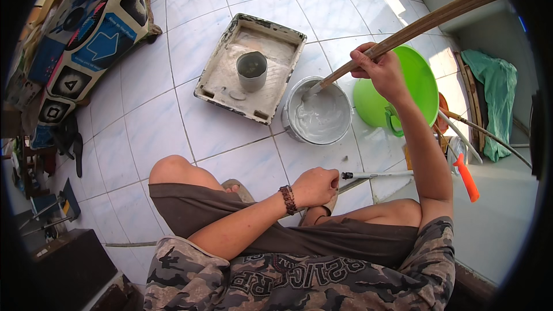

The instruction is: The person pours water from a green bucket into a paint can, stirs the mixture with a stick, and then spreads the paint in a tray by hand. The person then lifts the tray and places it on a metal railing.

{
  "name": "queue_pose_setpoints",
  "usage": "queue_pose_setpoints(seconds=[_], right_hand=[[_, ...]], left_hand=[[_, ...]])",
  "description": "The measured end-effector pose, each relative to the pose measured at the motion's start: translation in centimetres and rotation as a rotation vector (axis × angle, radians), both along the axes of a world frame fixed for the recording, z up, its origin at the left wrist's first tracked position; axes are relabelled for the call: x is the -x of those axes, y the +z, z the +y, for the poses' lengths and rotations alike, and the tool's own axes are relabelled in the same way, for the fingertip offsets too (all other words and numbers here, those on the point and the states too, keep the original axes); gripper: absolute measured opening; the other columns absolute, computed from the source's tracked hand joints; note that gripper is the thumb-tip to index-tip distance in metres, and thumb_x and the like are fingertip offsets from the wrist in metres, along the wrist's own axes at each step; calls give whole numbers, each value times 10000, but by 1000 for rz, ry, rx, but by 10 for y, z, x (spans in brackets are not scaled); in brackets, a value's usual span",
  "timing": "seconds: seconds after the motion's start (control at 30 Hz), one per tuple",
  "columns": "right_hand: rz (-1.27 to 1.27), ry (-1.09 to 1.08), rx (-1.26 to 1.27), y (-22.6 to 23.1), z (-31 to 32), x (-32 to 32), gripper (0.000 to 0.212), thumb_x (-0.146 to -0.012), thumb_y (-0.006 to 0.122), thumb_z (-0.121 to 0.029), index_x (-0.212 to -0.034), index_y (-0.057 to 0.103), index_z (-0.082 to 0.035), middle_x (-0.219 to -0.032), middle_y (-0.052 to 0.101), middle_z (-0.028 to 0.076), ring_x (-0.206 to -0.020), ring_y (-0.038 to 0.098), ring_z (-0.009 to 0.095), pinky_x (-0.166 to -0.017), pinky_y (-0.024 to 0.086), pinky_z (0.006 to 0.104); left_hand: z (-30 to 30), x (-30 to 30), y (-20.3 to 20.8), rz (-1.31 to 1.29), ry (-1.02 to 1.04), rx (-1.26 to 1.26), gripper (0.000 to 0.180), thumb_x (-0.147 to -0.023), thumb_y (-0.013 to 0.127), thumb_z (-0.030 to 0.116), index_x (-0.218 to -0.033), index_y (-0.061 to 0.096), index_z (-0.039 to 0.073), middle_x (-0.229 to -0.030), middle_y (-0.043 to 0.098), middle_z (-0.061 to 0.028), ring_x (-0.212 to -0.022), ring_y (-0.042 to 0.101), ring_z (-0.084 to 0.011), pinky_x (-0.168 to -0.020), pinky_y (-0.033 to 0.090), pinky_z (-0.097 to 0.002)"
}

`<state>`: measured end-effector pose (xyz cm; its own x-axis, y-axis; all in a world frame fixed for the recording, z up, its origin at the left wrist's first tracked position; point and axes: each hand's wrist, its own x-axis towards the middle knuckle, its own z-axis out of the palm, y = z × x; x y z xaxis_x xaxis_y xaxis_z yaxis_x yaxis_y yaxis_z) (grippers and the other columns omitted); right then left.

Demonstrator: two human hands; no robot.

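Note:
My right hand (380, 72) grips a long wooden stick (443, 16), fingers wrapped round it. The stick slants down to the left, and its paint-coated lower end dips into a bucket (292, 128) of pale grey paint (322, 118). Closed in a loose fist, my left hand (315, 186) rests over my crossed legs, near the black-tipped end of a white pole (377, 175); nothing shows in it, and its palm side is hidden. Left of the bucket lies a paint-stained roller tray (213, 89) with a grey cup (252, 80) standing in it.
A bright green bucket (423, 75) stands just right of the paint, partly behind my right forearm. An orange-handled tool (465, 178) and thin rods lie further right, by a green plastic sheet (492, 98). A large printed box (86, 52) stands at far left on the tiled floor (144, 155).

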<state>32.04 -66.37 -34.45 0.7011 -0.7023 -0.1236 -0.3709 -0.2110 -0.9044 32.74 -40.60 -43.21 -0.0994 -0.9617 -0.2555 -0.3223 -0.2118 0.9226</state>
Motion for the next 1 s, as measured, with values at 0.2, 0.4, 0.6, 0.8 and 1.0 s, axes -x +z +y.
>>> queue_pose_setpoints(seconds=[0.2, 0.4, 0.6, 0.8, 1.0], right_hand=[[238, 60, 6, 18, 0, 1, 273, -895, 682, -192, -989, 655, 63, -834, 687, 130, -734, 699, 184, -659, 603, 278], [-85, 2, -112, -5, -2, 0, 289, -891, 698, -192, -994, 650, 73, -849, 687, 144, -736, 695, 176, -657, 607, 276], [221, -4, 73, 14, -14, 5, 290, -888, 690, -213, -1002, 660, 52, -793, 689, 116, -670, 693, 167, -610, 576, 269], [-38, 60, -171, -6, 0, 2, 265, -895, 695, -186, -996, 655, 56, -827, 688, 110, -690, 691, 162, -672, 603, 272], [182, -37, 109, 11, -15, 5, 269, -888, 693, -193, -996, 661, 51, -788, 698, 115, -674, 692, 162, -635, 580, 267]], left_hand=[[0, -3, -3, 5, 16, -10, 206, -784, 622, 178, -936, 603, 40, -755, 639, -201, -774, 635, -392, -722, 496, -458], [-2, -2, -3, 8, 7, -3, 199, -786, 616, 177, -931, 610, 41, -752, 638, -200, -769, 635, -388, -717, 494, -459], [-1, -6, -5, 8, 52, 15, 175, -782, 619, 169, -898, 622, 37, -753, 646, -185, -746, 641, -374, -704, 500, -444], [-3, -5, -5, 27, 72, 33, 160, -780, 623, 160, -882, 627, 38, -751, 648, -176, -738, 641, -367, -696, 500, -439], [-1, -4, -3, 13, 33, 4, 173, -782, 617, 165, -906, 617, 43, -737, 639, -178, -748, 637, -372, -702, 495, -449]])
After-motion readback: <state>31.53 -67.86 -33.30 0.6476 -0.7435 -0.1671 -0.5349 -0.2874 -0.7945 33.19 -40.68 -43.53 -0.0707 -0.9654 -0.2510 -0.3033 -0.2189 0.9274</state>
